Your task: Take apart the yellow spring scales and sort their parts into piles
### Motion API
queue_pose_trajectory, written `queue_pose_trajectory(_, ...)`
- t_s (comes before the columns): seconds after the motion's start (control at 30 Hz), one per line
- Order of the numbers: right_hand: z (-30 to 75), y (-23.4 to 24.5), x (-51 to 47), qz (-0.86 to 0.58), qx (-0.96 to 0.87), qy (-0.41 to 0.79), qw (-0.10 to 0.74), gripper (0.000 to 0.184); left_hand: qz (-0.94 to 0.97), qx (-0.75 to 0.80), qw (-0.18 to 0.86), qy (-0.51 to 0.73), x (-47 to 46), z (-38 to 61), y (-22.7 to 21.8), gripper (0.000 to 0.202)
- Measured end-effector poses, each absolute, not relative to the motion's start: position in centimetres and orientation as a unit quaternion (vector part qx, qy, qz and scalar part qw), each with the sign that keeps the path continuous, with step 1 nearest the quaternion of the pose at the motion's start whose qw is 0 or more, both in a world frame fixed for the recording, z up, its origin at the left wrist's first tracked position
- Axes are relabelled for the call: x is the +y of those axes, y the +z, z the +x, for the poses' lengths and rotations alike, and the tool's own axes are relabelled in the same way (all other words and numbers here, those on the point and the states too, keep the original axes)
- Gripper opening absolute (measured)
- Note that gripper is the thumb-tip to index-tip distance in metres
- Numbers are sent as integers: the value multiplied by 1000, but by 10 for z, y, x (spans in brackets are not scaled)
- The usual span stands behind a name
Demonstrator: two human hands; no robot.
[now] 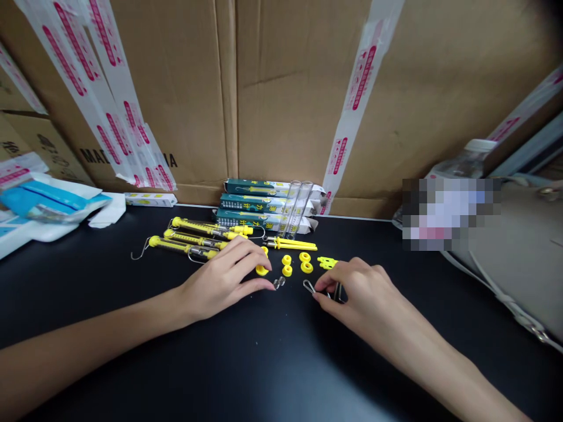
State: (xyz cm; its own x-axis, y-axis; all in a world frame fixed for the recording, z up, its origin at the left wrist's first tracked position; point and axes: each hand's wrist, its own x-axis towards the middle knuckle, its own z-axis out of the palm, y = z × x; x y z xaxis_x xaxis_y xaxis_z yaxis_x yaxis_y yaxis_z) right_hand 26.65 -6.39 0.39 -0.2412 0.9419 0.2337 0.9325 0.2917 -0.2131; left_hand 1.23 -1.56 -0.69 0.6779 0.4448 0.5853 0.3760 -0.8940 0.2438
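My left hand (235,272) hovers low over the black tabletop with thumb and forefinger apart. Its thumb tip is beside two small shiny metal pieces (279,283), and its fingers partly cover a yellow ring cap (262,271). My right hand (356,293) pinches a bent wire hook (309,286), whose loop points left. Dark parts show under that hand, largely hidden. Between the hands lie small yellow caps (287,265) and larger yellow rings (306,262). A flat yellow piece (326,263) is just behind my right fingers. Yellow tubular spring scales (189,237) lie behind my left hand.
Three green-and-white boxes (250,204) lie at the back, with clear tubes (295,208) resting across them. Yellow strips (292,244) lie in front. A large carton (281,94) walls the far side. Blue-white packaging (53,202) is left; a bottle (466,161) and grey bag (523,246) are right.
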Motion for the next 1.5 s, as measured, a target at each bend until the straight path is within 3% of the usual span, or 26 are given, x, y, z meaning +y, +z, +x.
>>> queue_pose_trajectory(0.1, 261, 7, -66, -599, -785, 49, 152, 19, 914, 225, 51, 333, -16, 12, -6, 18)
queue_pose_trajectory(0.43, 273, 7, -57, -522, -847, -28, 95, 14, 915, 222, 47, 333, -15, 13, -6, 18)
queue_pose_trajectory(0.8, 292, 11, -44, -502, -856, 4, 123, 9, 920, 223, 9, 323, -13, 11, -10, 18)
queue_pose_trajectory(0.97, 310, 26, -41, -575, -804, 26, 149, 9, 918, 219, 6, 330, -14, 11, -9, 15)
queue_pose_trajectory(1.17, 331, 26, -37, -649, -741, 162, 52, 11, 921, 222, 28, 320, -15, 11, -7, 10)
queue_pose_trajectory(1.5, 326, 28, -37, -705, -686, 176, 40, 11, 912, 229, 48, 336, -15, 14, -5, 10)
